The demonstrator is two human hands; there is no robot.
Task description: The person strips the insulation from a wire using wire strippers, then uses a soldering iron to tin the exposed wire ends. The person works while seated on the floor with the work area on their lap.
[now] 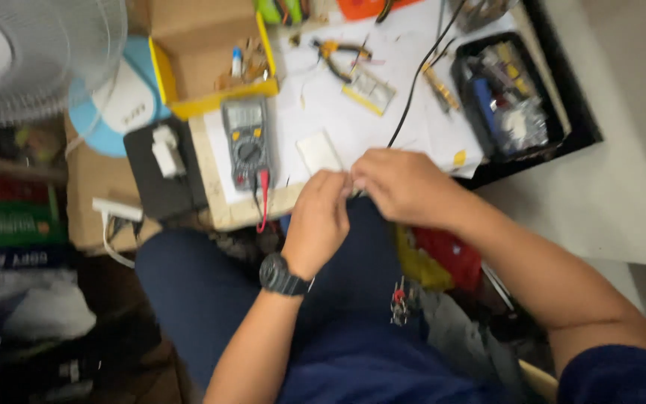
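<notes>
From the head camera, your left hand (317, 217) and right hand (405, 185) meet fingertip to fingertip over your lap, at the near edge of the white paper sheet (353, 112). Your fingers are curled and pressed together, pinching something too small and blurred to tell. Just left sits the multimeter (247, 142); a black cable (413, 90) runs up from your hands, pliers (338, 56) beyond.

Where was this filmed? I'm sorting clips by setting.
Probably a home electronics workbench: a multimeter, pliers and a tray of parts lie before the hands.
</notes>
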